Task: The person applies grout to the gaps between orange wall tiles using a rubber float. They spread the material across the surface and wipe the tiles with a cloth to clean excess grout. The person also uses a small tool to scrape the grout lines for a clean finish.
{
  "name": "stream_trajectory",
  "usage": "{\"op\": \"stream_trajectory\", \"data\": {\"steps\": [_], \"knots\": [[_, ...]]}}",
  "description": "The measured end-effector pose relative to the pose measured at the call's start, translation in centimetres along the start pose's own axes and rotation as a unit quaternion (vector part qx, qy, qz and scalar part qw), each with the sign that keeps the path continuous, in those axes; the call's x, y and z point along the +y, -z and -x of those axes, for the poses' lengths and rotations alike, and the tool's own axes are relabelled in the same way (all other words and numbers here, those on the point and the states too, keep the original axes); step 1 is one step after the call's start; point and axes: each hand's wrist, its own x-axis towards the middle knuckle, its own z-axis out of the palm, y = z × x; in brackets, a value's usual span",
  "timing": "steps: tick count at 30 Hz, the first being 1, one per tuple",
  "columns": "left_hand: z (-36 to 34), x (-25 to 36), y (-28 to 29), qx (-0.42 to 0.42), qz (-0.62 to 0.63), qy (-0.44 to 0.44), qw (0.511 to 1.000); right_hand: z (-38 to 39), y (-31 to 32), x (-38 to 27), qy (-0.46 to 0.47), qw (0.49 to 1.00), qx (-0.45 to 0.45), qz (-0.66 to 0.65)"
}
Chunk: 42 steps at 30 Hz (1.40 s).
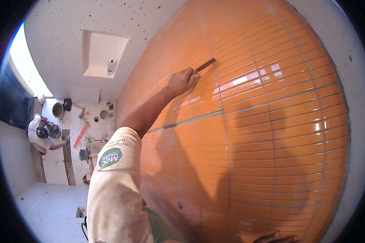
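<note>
My left arm, in a pale sleeve with a green printed patch, reaches up across a wall of narrow orange tiles (251, 125). My left hand (183, 82) is closed around a tool with a narrow flat metal blade (205, 66). The blade slants up to the right at the tile surface, near a joint; whether its tip touches cannot be seen. Fingers hide most of its handle. At the lower right edge my right hand (275, 238) shows only in part, fingers stretched out on or close to the tiles. Grey joint lines run between the tile strips.
A recessed white niche (105, 52) holds a clear bottle (112, 66). Far left, a person (40, 133) bends low on the floor near a bucket (57, 109). A red level (80, 136) and a mallet (84, 155) lie near them. A greenish strip (190, 120) crosses the tiles.
</note>
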Motion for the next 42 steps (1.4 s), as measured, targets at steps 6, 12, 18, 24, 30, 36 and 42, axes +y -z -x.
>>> {"op": "stream_trajectory", "data": {"steps": [6,12,18,24,30,36,42], "knots": [[-10.1,9.5,-2.0,0.136,0.080,-0.060,0.986,0.3,-0.2,1.1,0.010,1.000,0.004,0.011],[-6.6,4.3,-1.9,0.255,0.066,0.033,0.964,-0.2,-0.1,0.8,0.009,1.000,-0.006,0.022],[0.7,-2.4,-1.2,0.131,-0.013,0.049,0.990,-0.6,-0.2,0.1,0.015,1.000,-0.010,0.002],[0.5,-2.0,0.0,0.046,-0.023,0.054,0.997,-1.3,0.8,-0.9,0.022,0.999,0.010,-0.020],[-1.4,-2.0,1.2,0.012,-0.038,0.037,0.998,-1.0,0.8,-0.8,0.032,0.999,0.018,-0.010],[-2.3,-1.6,2.0,-0.020,-0.056,0.018,0.998,-0.7,0.9,-1.0,0.003,1.000,0.003,0.012],[-2.8,-1.9,2.4,-0.023,-0.064,-0.002,0.998,-0.8,1.1,-1.4,0.001,1.000,0.004,0.003]]}}
